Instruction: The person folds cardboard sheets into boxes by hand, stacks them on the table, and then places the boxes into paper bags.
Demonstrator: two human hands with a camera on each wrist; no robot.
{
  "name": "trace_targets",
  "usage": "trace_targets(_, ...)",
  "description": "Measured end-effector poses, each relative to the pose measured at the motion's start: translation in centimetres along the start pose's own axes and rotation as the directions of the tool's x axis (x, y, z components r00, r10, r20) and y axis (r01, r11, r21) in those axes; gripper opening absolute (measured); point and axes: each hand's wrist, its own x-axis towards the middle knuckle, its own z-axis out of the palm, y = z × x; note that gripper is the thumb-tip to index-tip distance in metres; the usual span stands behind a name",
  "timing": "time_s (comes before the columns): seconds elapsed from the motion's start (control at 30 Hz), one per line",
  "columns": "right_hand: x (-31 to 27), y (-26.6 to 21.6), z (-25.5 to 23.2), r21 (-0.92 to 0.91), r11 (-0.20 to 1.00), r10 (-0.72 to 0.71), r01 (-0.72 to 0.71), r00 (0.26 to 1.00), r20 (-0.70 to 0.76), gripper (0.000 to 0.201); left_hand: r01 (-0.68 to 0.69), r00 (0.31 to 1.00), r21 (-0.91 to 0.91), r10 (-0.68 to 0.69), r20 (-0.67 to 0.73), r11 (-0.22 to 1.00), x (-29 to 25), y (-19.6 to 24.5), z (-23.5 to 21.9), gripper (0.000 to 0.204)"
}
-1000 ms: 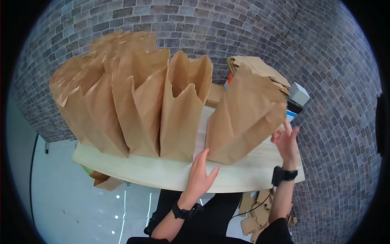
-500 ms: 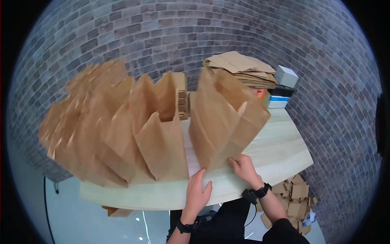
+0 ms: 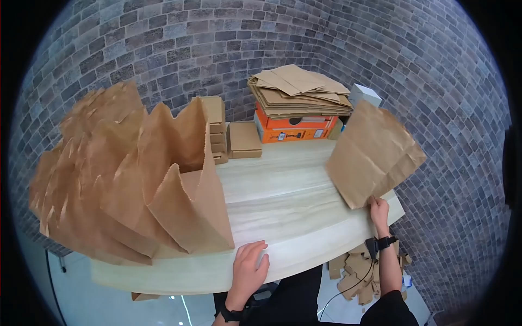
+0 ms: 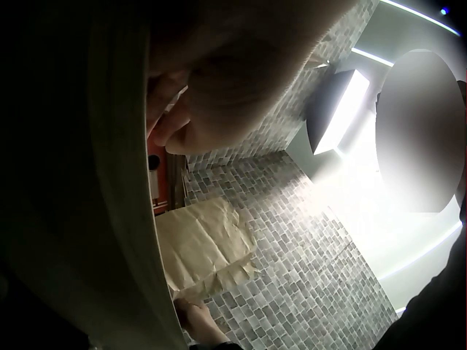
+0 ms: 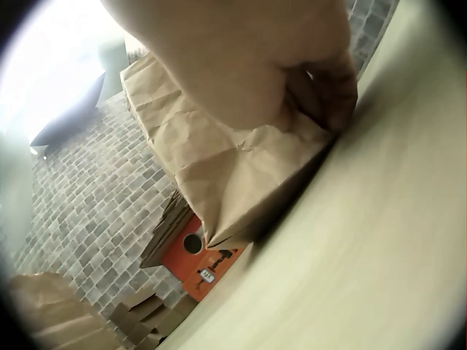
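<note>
My right hand (image 3: 379, 212) pinches the bottom edge of a brown paper bag (image 3: 375, 155) at the table's right end. In the right wrist view, curled fingertips (image 5: 339, 113) press into the creased base of that bag, close over the tabletop. My left hand (image 3: 250, 271) lies at the table's front edge, fingers loosely bent and holding nothing. Just left of it stands an opened paper bag (image 3: 204, 217), the rightmost of a row of several upright brown bags (image 3: 109, 195). The left wrist view shows the bag and right hand beyond the table edge.
A stack of flat paper bags (image 3: 302, 89) lies on an orange box (image 3: 293, 134) at the back. Small cardboard boxes (image 3: 243, 138) stand left of it, a white box (image 3: 364, 95) right. Flattened cardboard pieces (image 3: 359, 277) cover the floor at the right. A cable hangs from my right wrist.
My right hand has gripped the single bag's base and moved it rightward, away from the row. The left hand has come off the bag's corner down to the table's front edge.
</note>
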Motion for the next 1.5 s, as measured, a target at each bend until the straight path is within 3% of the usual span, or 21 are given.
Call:
trace_targets(0.13, 3.9, 6.0, 1.7, -0.014, 0.998, -0.056, 0.054, 0.987, -0.148, 0.039, 0.013, 1.0, -0.015, -0.013, 0.004, 1.0, 0.0, 0.1, -0.1, 0.026)
trace_targets(0.27, 6.1, 6.5, 2.0, -0.05, 0.994, -0.109, 0.102, 0.977, -0.185, 0.033, -0.009, 1.0, -0.051, 0.009, -0.002, 0.999, 0.0, 0.0, -0.3, 0.026)
trace_targets(0.33, 7.0, 6.2, 1.7, -0.11, 0.985, -0.145, 0.132, 0.982, -0.121, 0.019, -0.004, 1.0, -0.03, 0.004, -0.018, 1.0, -0.1, -0.1, -0.1, 0.025)
trace_targets(0.4, 8.0, 7.2, 1.7, -0.108, 0.984, -0.152, 0.143, 0.985, -0.082, 0.025, 0.005, 0.999, 0.003, -0.005, -0.046, 1.0, -0.4, -0.5, -0.4, 0.025)
trace_targets(0.47, 9.7, 9.7, 2.2, -0.102, 0.987, -0.13, 0.122, 0.988, -0.077, 0.026, -0.034, 0.998, -0.155, 0.026, -0.055, 0.987, -0.6, -0.7, -0.7, 0.024)
trace_targets(0.57, 10.6, 11.1, 2.7, -0.082, 0.997, -0.012, 0.007, 0.998, -0.066, 0.024, -0.009, 0.966, -0.172, -0.036, -0.256, 0.985, -2.5, -0.5, -3.0, 0.019)
trace_targets(0.63, 10.1, 11.6, 2.9, -0.373, 0.925, -0.146, 0.076, 0.976, -0.163, 0.024, -0.018, 0.882, -0.093, -0.028, -0.471, 0.996, -4.6, -2.0, -4.9, 0.019)
trace_targets(0.67, 9.0, 11.0, 2.7, -0.373, 0.925, -0.146, 0.077, 0.976, -0.161, 0.024, -0.001, 0.826, -0.076, -0.042, -0.562, 0.997, -5.4, -2.8, -5.9, 0.02)
trace_targets(0.73, 2.9, 3.9, 1.0, -0.567, 0.805, -0.181, 0.177, 0.982, 0.049, 0.021, -0.074, 0.767, -0.23, -0.092, -0.635, 0.97, -4.6, -1.0, -8.8, 0.029)
trace_targets(0.77, 0.0, -1.1, 0.3, -0.352, 0.902, -0.194, 0.251, 0.962, 0.191, 0.021, -0.067, 0.765, -0.221, -0.093, -0.638, 0.973, -4.0, 0.3, -9.8, 0.029)
trace_targets(0.83, -7.0, -12.5, 0.1, 0.043, 0.945, -0.315, 0.324, 0.869, 0.382, 0.021, -0.047, 0.791, -0.322, -0.162, -0.59, 0.946, -2.6, 2.5, -11.3, 0.033)
trace_targets(0.87, -10.1, -17.5, 0.3, 0.26, 0.932, -0.352, 0.25, 0.791, 0.501, 0.024, -0.041, 0.804, -0.315, -0.155, -0.573, 0.948, -1.7, 3.0, -11.4, 0.033)
trace_targets(0.93, -14.4, -23.8, 2.5, 0.502, 0.85, -0.496, 0.161, 0.569, 0.656, 0.043, 0.285, 0.796, -0.301, -0.4, -0.454, 0.91, 0.3, 4.0, -11.3, 0.046)
trace_targets(0.97, -16.2, -26.2, 3.8, 0.576, 0.794, -0.579, 0.195, 0.531, 0.618, 0.047, 0.272, 0.82, -0.283, -0.376, -0.432, 0.92, 0.6, 3.6, -11.0, 0.046)
trace_targets(1.07, -18.8, -30.8, 8.6, 0.632, 0.705, -0.65, 0.321, 0.649, 0.395, 0.042, 0.377, 0.85, -0.169, -0.413, -0.328, 0.911, 1.0, 0.8, -9.9, 0.049)
trace_targets(1.13, -18.6, -31.8, 11.0, 0.522, 0.779, -0.615, 0.347, 0.586, 0.528, 0.031, 0.503, 0.824, -0.044, -0.495, -0.275, 0.863, 0.9, 0.0, -9.9, 0.047)
trace_targets(1.27, -18.2, -29.4, 11.8, 0.403, 0.784, -0.621, 0.472, 0.592, 0.514, 0.022, 0.533, 0.832, -0.019, -0.529, -0.167, 0.846, 1.4, 0.3, -8.5, 0.045)
trace_targets(1.33, -17.0, -26.6, 10.9, 0.332, 0.775, -0.627, 0.538, 0.586, 0.513, 0.019, 0.453, 0.89, 0.038, -0.449, -0.083, 0.891, 1.5, 0.3, -6.8, 0.044)
trace_targets(1.4, -15.4, -23.1, 9.2, 0.298, 0.84, -0.543, 0.454, 0.697, 0.468, 0.018, 0.463, 0.886, -0.019, -0.463, 0.006, 0.886, 1.0, 0.4, -5.3, 0.046)
trace_targets(1.47, -13.6, -20.2, 5.9, 0.352, 0.84, -0.526, 0.412, 0.777, 0.345, 0.018, 0.208, 0.971, -0.094, -0.194, 0.136, 0.974, 0.6, 0.5, -4.1, 0.046)
trace_targets(1.5, -12.4, -18.3, 4.8, 0.32, 0.857, -0.5, 0.404, 0.802, 0.325, 0.019, 0.202, 0.972, -0.098, -0.187, 0.144, 0.975, 0.4, 0.2, -4.0, 0.046)
